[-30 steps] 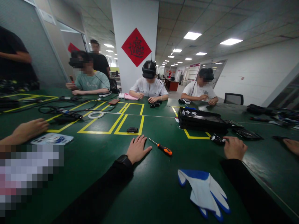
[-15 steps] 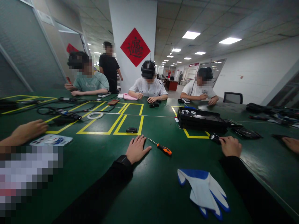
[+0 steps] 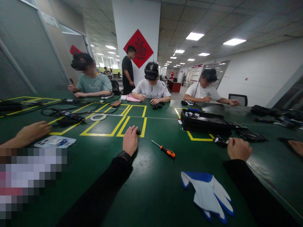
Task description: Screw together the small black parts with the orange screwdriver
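My left hand [image 3: 130, 141] reaches over the near line of a yellow-taped box, its fingers curled round a small black object [image 3: 138, 132]. Only that object's right end shows past the fingers, too little to tell its kind. On the right, my right hand [image 3: 239, 149] rests on the table with fingers curled in and nothing visible in them. Just left of it, with a small gap, lies a dark, lumpy black item [image 3: 220, 141]. Between my hands is a screwdriver [image 3: 167, 151] with an orange and black handle. Nearer me lies a white and blue work glove [image 3: 205, 192].
A long black tray [image 3: 205, 121] holding small white pieces stands ahead of my right hand. Black cables [image 3: 63, 113] and a white cable coil [image 3: 98, 117] lie at the left. A co-worker's hand [image 3: 33, 134] is beside a patterned phone-like item [image 3: 55, 142]. Three people sit opposite.
My left hand has moved forward and left from the bare table and closed on the small black object. My right hand has drawn slightly back from the lumpy black item. A standing person walked rightward behind.
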`<state>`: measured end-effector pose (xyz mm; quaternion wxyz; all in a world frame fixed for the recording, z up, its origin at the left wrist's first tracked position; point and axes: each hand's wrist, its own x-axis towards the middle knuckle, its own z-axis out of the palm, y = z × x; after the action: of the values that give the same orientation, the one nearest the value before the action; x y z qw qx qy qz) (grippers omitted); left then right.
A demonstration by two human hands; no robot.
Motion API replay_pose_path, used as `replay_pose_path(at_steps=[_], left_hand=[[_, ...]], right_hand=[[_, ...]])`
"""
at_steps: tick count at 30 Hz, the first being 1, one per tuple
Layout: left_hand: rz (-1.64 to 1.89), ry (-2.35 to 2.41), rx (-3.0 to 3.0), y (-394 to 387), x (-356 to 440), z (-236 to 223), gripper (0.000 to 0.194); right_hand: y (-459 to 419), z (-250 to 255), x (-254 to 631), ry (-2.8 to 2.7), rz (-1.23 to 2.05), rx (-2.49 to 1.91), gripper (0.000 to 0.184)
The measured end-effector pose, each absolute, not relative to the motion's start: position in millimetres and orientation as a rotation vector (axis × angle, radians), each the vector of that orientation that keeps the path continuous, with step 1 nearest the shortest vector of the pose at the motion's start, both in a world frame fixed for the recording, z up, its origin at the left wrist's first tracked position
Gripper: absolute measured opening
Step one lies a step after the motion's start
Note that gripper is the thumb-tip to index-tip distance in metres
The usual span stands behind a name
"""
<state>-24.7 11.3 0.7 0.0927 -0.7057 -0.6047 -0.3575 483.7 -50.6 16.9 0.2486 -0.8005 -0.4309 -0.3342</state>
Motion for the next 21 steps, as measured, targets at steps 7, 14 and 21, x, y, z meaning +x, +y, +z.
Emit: replay_pose_path(at_steps=[7,14,21], left_hand=[[-0.981,-2.100,-2.119,44,-51,-12,0.049],[-0.945,-2.041,-2.145,41,-46,-8,0.036],[-0.945,-1.882,-2.354,21,-27,-6,0.033]], right_hand=[[-48,75,406,-1.665,-0.306,-1.905,0.035],[-60,64,249,-2.202,0.043,-1.650,0.031],[-51,18,195,-2.053,-0.026,-1.891,0.014]])
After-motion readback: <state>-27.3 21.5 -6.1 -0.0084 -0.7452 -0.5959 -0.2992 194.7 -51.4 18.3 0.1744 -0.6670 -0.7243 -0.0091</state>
